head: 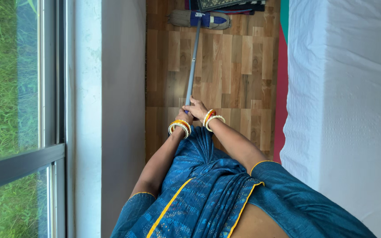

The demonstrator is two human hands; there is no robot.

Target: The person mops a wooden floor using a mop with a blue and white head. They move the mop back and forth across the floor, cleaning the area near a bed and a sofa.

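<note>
Both hands grip the grey handle of a mop [193, 61] in the head view. My right hand [196, 108] closes over the near end of the handle. Just below and to its left, my left hand [184, 116] also wraps the handle. Bangles ring both wrists. The handle runs away from me across the wooden floor [234, 66] to the mop head [199, 19], a tan pad with a blue clamp, lying flat near the far end of the floor. My blue garment with yellow trim fills the bottom of the view.
A white wall [115, 110] and a glass window [14, 88] with a dark frame and grass outside stand on the left. A bed under a white sheet [349, 97] bounds the right, with a red strip [281, 101] at its foot. A dark patterned rug [225, 4] lies beyond the mop head.
</note>
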